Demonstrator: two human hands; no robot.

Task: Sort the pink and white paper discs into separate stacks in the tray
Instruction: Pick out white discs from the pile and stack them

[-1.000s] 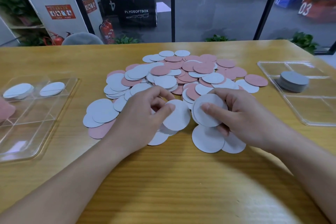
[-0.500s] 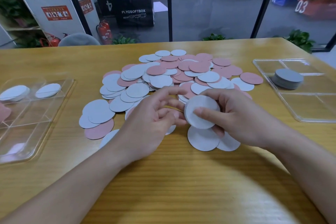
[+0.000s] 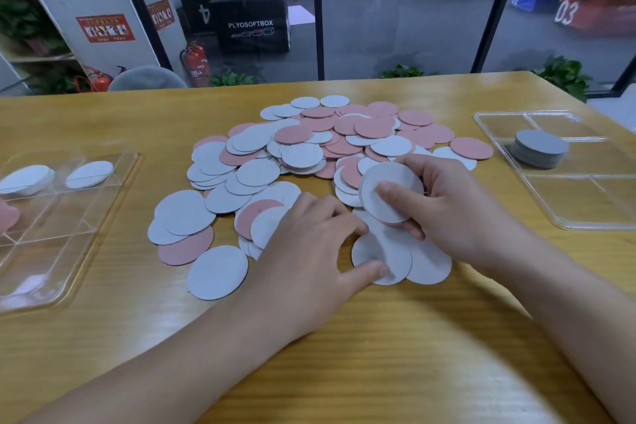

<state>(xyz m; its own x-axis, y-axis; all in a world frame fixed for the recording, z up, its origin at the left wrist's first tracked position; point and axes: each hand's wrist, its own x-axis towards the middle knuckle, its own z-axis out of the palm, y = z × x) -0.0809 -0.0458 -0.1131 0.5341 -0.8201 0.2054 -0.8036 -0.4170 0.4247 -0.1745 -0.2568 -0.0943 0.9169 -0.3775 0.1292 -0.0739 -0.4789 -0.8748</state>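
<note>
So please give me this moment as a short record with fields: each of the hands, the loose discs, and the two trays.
left hand: fingers and thumb touch a white disc flat on the table, near edge of the pile
right hand: holds a small stack of white discs above the pile
loose pile: pink and white discs mixed, mid-table
left tray: clear, divided; white discs in far compartments, pink at its left edge
right tray: clear, divided; one grey-looking stack
table: wooden

Wooden table (image 3: 344,354); black foam box (image 3: 253,26); fire extinguisher (image 3: 195,64).
</note>
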